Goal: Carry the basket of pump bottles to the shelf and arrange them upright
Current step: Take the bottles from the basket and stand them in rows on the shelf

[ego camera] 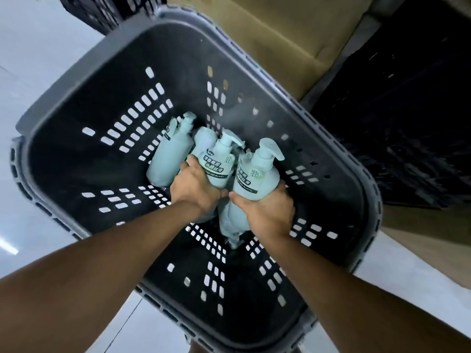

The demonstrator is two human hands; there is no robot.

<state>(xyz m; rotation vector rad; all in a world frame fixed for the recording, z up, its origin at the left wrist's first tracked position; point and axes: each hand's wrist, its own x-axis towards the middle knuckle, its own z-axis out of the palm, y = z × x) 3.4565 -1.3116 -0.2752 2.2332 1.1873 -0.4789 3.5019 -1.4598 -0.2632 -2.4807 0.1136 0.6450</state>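
Note:
A deep dark grey slotted basket [76, 72] fills the view, seen from above. Several pale green pump bottles lie on its bottom. My left hand [193, 187] grips one labelled bottle [219, 164] by its lower body, pump pointing away from me. My right hand [267, 212] grips another labelled bottle [257, 174] the same way, just to the right. A third bottle [170, 154] lies at the left of the pile, and more are partly hidden under my hands and behind the held ones.
The basket stands on a pale glossy floor [38, 47]. Brown cardboard [293, 34] lies beyond its far rim. Dark slotted crates [407, 110] stand at the right and at the top left.

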